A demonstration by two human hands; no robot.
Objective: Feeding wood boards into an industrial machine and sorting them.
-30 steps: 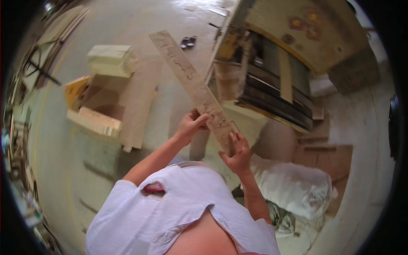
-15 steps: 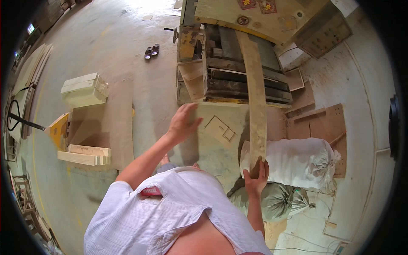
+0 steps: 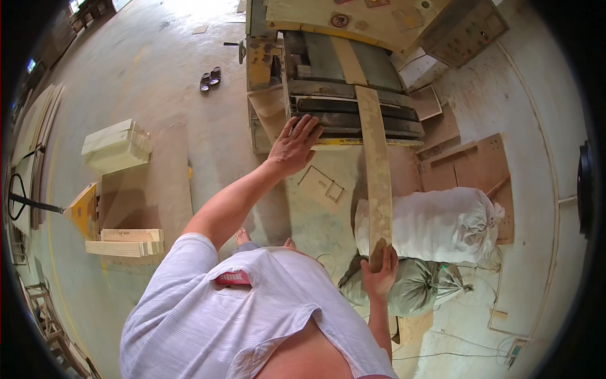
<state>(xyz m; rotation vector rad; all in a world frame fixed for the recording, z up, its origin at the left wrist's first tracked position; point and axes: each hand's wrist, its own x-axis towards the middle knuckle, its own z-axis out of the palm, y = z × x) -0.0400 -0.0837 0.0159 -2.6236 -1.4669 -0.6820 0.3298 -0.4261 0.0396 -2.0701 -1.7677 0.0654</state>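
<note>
While the right hand (image 3: pixel 379 278) has its fingers clamped on the near end of a long board (image 3: pixel 376 167), the board's far end lies ahead of them on the machine (image 3: pixel 333 122), right by another strip (image 3: pixel 348 60). The left hand (image 3: pixel 292 150) is empty, fingers apart, near the machine's front; whether they touch, I can't tell. Gripped at one end only, the board could skew, and those free fingers could get pinched straying forward.

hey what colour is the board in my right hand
The board is pale tan with darker blotches, head view.
</note>
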